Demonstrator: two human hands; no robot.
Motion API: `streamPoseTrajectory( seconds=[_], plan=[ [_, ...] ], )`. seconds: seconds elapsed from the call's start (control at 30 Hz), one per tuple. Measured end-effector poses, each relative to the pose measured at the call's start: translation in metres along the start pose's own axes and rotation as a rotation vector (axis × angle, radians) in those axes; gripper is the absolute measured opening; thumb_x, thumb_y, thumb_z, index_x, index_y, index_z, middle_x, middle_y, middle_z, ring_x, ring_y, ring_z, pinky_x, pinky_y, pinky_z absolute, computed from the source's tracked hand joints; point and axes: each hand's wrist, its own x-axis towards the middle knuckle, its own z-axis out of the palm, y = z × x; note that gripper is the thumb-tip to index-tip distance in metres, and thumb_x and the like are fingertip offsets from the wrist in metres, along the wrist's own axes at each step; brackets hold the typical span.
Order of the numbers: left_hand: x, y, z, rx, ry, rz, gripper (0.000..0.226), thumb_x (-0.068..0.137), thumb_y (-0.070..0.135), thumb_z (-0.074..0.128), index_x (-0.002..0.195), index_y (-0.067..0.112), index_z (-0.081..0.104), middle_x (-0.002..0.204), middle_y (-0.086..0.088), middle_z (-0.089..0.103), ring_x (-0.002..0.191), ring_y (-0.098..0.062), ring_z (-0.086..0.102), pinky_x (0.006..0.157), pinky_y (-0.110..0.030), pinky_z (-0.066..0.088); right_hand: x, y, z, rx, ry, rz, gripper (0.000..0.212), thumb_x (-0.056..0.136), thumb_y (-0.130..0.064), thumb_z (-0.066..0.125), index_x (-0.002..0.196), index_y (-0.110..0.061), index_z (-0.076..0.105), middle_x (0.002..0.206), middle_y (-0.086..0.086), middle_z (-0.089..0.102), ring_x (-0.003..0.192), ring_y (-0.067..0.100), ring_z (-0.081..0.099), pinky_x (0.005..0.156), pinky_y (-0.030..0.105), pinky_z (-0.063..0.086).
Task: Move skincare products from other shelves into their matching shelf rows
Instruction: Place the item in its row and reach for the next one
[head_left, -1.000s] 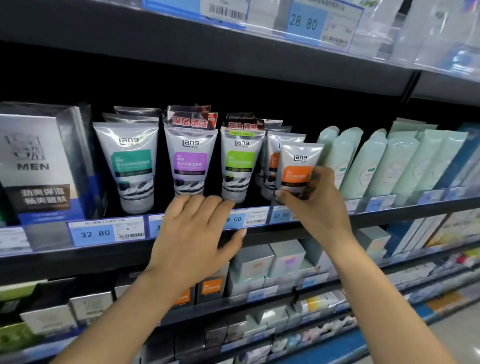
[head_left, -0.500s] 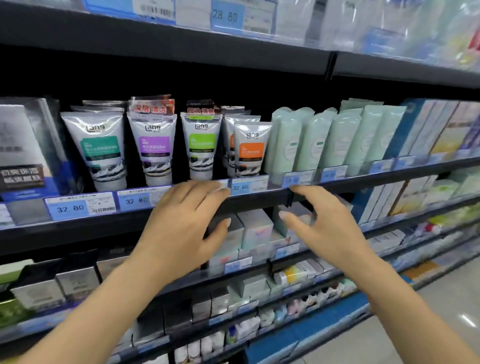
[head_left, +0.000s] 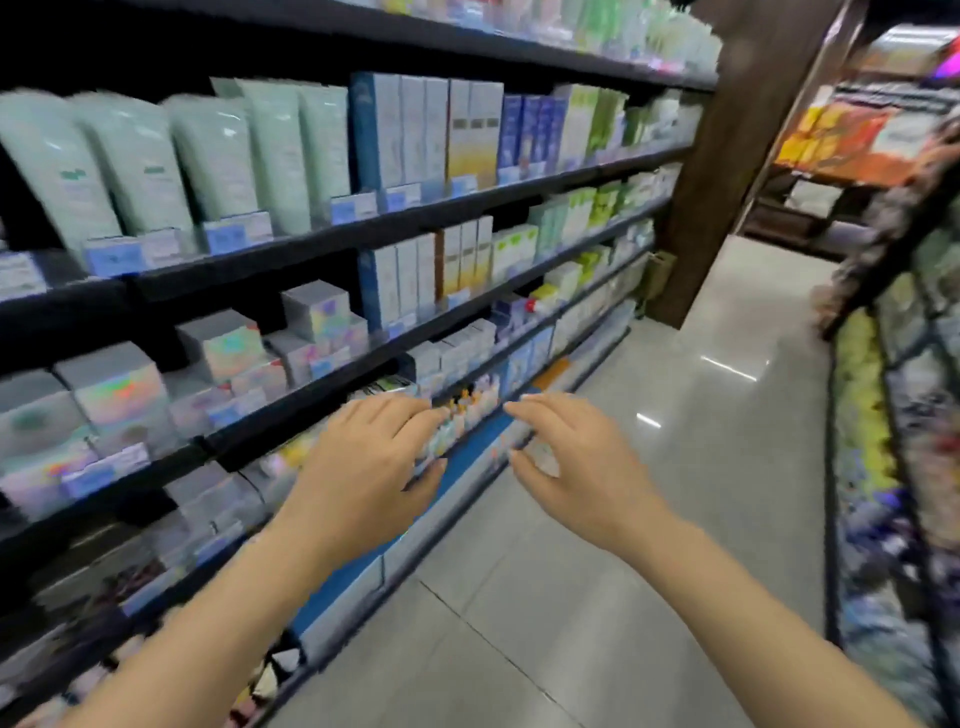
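Both hands are hovering empty at frame center w/ fingers loosely spread: left hand (head_left: 363, 467) in front of the lower shelves (head_left: 311, 415), right hand (head_left: 576, 467) over the aisle floor (head_left: 675, 519). Skincare products are sitting in rows: pale green tubes (head_left: 140, 166) upper left, holographic boxes (head_left: 228, 348) mid-left, small bottles (head_left: 467, 410), prob. droppers (blurred), just past the left fingertips.

A shop aisle runs ahead over a glossy grey tiled floor (head_left: 649, 545) that catches streaks of ceiling light. Dark shelving (head_left: 322, 244) lines the left side, a second rack (head_left: 883, 441) the right. A brown pillar (head_left: 727, 171) stands at the aisle's far end.
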Motion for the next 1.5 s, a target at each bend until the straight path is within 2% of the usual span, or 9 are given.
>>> streamPoseTrajectory(
  seconds=[0.07, 0.13, 0.27, 0.47, 0.57, 0.67, 1.1, 1.33, 1.5],
  plan=[
    [0.018, 0.035, 0.017, -0.058, -0.013, 0.040, 0.043, 0.083, 0.036, 0.047, 0.113, 0.012, 0.065, 0.110, -0.004, 0.065, 0.100, -0.028, 0.060, 0.088, -0.036, 0.042, -0.030, 0.034, -0.021, 0.000, 0.015, 0.094, 0.041, 0.083, -0.034, 0.050, 0.115, -0.011, 0.063, 0.113, 0.006, 0.064, 0.106, 0.024, 0.059, 0.093, 0.025, 0.039],
    [0.035, 0.064, 0.034, -0.096, -0.027, 0.095, 0.041, 0.083, 0.035, 0.050, 0.114, 0.012, 0.064, 0.110, -0.004, 0.065, 0.099, -0.028, 0.060, 0.086, -0.038, 0.046, -0.055, 0.063, -0.039, -0.016, 0.043, 0.151, 0.042, 0.082, -0.035, 0.050, 0.113, -0.010, 0.063, 0.112, 0.007, 0.064, 0.103, 0.025, 0.059, 0.091, 0.031, 0.045],
    [0.066, 0.100, 0.067, -0.122, -0.064, 0.172, 0.041, 0.079, 0.033, 0.057, 0.114, 0.013, 0.064, 0.109, -0.003, 0.064, 0.100, -0.025, 0.059, 0.087, -0.036, 0.043, -0.083, 0.112, -0.061, -0.085, 0.104, 0.206, 0.042, 0.081, -0.036, 0.049, 0.113, -0.012, 0.063, 0.108, 0.006, 0.065, 0.100, 0.022, 0.058, 0.084, 0.031, 0.048],
    [0.122, 0.118, 0.133, -0.165, -0.153, 0.209, 0.046, 0.086, 0.039, 0.044, 0.117, 0.011, 0.063, 0.111, -0.004, 0.064, 0.099, -0.024, 0.060, 0.091, -0.032, 0.039, -0.089, 0.189, -0.049, -0.085, 0.052, 0.306, 0.040, 0.082, -0.035, 0.051, 0.113, -0.012, 0.062, 0.111, 0.006, 0.063, 0.102, 0.026, 0.059, 0.085, 0.035, 0.050],
    [0.160, 0.117, 0.175, -0.183, -0.196, 0.222, 0.046, 0.088, 0.040, 0.044, 0.120, 0.011, 0.062, 0.113, -0.004, 0.064, 0.102, -0.024, 0.060, 0.090, -0.037, 0.046, -0.073, 0.235, -0.036, -0.126, 0.008, 0.339, 0.038, 0.079, -0.030, 0.060, 0.111, -0.011, 0.063, 0.108, 0.007, 0.064, 0.100, 0.028, 0.061, 0.082, 0.036, 0.052],
    [0.203, 0.111, 0.212, -0.199, -0.223, 0.203, 0.047, 0.088, 0.040, 0.042, 0.120, 0.011, 0.062, 0.113, -0.004, 0.064, 0.101, -0.025, 0.060, 0.087, -0.040, 0.048, -0.050, 0.282, -0.026, -0.123, -0.048, 0.366, 0.039, 0.080, -0.029, 0.058, 0.114, -0.010, 0.063, 0.109, 0.008, 0.063, 0.100, 0.029, 0.060, 0.082, 0.039, 0.052],
    [0.348, 0.113, 0.325, -0.168, -0.293, 0.115, 0.051, 0.086, 0.046, 0.040, 0.123, 0.015, 0.057, 0.115, -0.001, 0.063, 0.104, -0.022, 0.059, 0.088, -0.038, 0.046, 0.039, 0.460, 0.000, -0.077, -0.181, 0.294, 0.040, 0.084, -0.034, 0.056, 0.117, -0.012, 0.061, 0.113, 0.004, 0.062, 0.106, 0.023, 0.056, 0.088, 0.032, 0.046],
    [0.423, 0.138, 0.378, -0.118, -0.305, -0.067, 0.050, 0.086, 0.047, 0.042, 0.121, 0.017, 0.059, 0.112, 0.002, 0.064, 0.101, -0.018, 0.058, 0.084, -0.031, 0.043, 0.087, 0.580, 0.018, -0.029, -0.256, 0.174, 0.040, 0.083, -0.034, 0.057, 0.114, -0.010, 0.061, 0.109, 0.007, 0.062, 0.102, 0.027, 0.057, 0.085, 0.039, 0.051],
    [0.459, 0.135, 0.407, -0.094, -0.287, -0.179, 0.047, 0.086, 0.046, 0.046, 0.118, 0.014, 0.061, 0.110, 0.001, 0.063, 0.099, -0.019, 0.057, 0.086, -0.030, 0.039, 0.132, 0.643, 0.035, -0.027, -0.358, 0.064, 0.044, 0.084, -0.042, 0.055, 0.117, -0.013, 0.060, 0.110, 0.004, 0.062, 0.102, 0.024, 0.058, 0.085, 0.038, 0.051]
  ],
)
